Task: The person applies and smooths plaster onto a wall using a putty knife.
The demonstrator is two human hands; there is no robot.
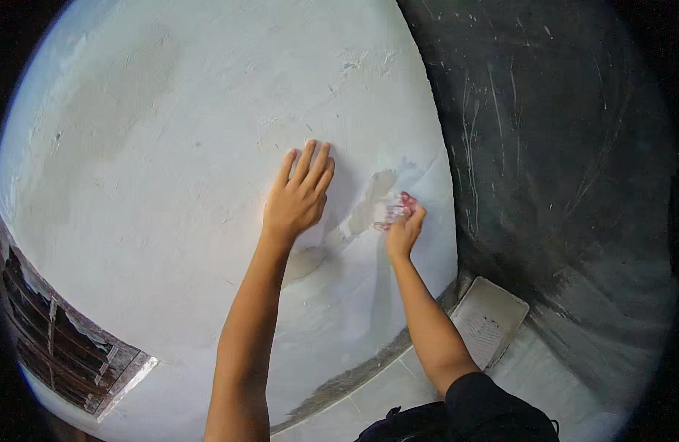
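My left hand (pixel 299 190) rests flat on a white wall (pixel 207 221), fingers stretched out and holding nothing. To its right and a little lower, my right hand (pixel 406 230) grips a crumpled red-and-white rag (pixel 392 211) pressed against the wall. Part of the rag is hidden in the fingers and slightly blurred. A grey-beige patch (pixel 360 219) on the wall lies just left of the rag and runs down toward a second, darker patch (pixel 305 263) below my left hand.
A dark grey, streaked surface (pixel 546 132) meets the wall's right edge. On the tiled floor (pixel 347 421) at lower right lies a ridged paint tray (pixel 481 324). A barred opening (pixel 56 324) sits in the wall at lower left. A dark rough strip (pixel 347 383) follows the wall's foot.
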